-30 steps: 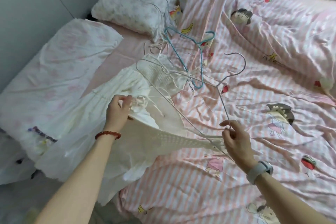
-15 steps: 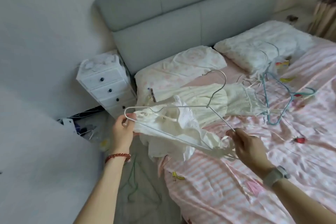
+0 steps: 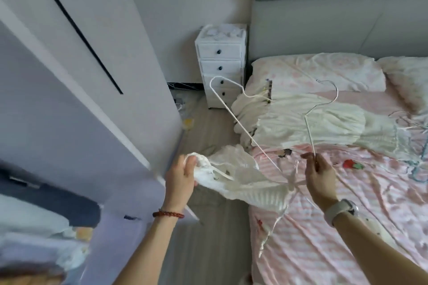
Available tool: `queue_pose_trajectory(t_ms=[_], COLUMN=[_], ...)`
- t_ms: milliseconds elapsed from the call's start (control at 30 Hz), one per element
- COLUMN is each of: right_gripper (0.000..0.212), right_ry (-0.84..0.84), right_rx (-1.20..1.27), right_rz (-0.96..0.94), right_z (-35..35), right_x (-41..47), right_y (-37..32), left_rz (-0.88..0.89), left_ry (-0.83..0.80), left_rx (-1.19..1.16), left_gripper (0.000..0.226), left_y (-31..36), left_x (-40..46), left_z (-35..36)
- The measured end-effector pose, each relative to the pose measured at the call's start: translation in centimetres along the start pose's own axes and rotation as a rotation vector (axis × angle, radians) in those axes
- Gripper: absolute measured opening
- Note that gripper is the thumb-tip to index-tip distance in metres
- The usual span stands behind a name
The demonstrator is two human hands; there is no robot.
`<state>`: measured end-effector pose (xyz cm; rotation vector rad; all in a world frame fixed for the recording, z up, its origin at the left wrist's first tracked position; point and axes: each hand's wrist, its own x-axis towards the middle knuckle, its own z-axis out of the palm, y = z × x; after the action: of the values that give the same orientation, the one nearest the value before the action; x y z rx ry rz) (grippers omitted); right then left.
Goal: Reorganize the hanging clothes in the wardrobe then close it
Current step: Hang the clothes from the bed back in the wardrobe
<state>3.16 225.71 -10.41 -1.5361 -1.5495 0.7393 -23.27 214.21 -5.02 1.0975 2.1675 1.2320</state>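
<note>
My left hand (image 3: 181,174) grips one end of a small white garment (image 3: 240,180) that hangs between my hands over the bed's edge. My right hand (image 3: 320,172) pinches a thin silver wire hanger (image 3: 310,127), hook pointing up. A white wire hanger (image 3: 234,115) slants from the garment up toward the drawers; the garment's other end hangs on it near my right hand. A second cream garment (image 3: 312,122) lies spread on the bed behind. The open wardrobe door (image 3: 76,104) stands at the left, with blurred clothes (image 3: 34,227) at the lower left.
The bed with a pink striped cover (image 3: 347,227) fills the right side, with pillows (image 3: 324,71) and a grey headboard (image 3: 324,18). A white drawer unit (image 3: 221,65) stands between bed and wall. More hangers (image 3: 416,146) lie at the right edge. Bare floor (image 3: 208,238) runs between wardrobe and bed.
My view has swung left from the bed toward the wardrobe. Both hands have carried the white garment and hangers off the bed to its edge; the wardrobe door has come into view.
</note>
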Motion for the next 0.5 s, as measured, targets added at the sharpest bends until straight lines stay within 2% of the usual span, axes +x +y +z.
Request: queue_pose_trajectory(t_ms=[100, 167, 233, 300, 367, 433, 500], right_gripper=[0.04, 0.036, 0.039, 0.043, 0.045, 0.046, 0.051], right_ry=[-0.133, -0.193, -0.203, -0.204, -0.237, -0.289, -0.326], right_rx=[0.034, 0.009, -0.046, -0.051, -0.064, -0.122, -0.173], right_rz=[-0.029, -0.06, -0.098, -0.152, -0.209, -0.27, -0.352], right_z=[0.4, 0.1, -0.5, -1.4, -2.4, -2.8, -2.5], right_x=[-3.1, -5.5, -7.9, -10.3, -12.2, -13.8, -15.1], right_y=[-2.0, -3.3, -3.9, -4.1, -3.8, -3.6, -3.4], left_rz=[0.168, 0.213, 0.132, -0.102, -0.232, -0.24, -0.197], left_ry=[0.062, 0.094, 0.135, 0.163, 0.22, 0.284, 0.33], left_rx=[0.101, 0.111, 0.014, -0.283, -0.554, -0.671, -0.618], left_gripper=[0.025, 0.033, 0.034, 0.032, 0.031, 0.029, 0.026], left_y=[-2.0, -3.6, -4.4, -4.7, -5.6, -6.5, -7.2], left_x=[-3.7, -6.4, -9.2, -11.0, -11.9, -12.6, -13.5], left_z=[-2.4, -3.7, -5.2, -6.9, -8.6, -10.6, -12.8])
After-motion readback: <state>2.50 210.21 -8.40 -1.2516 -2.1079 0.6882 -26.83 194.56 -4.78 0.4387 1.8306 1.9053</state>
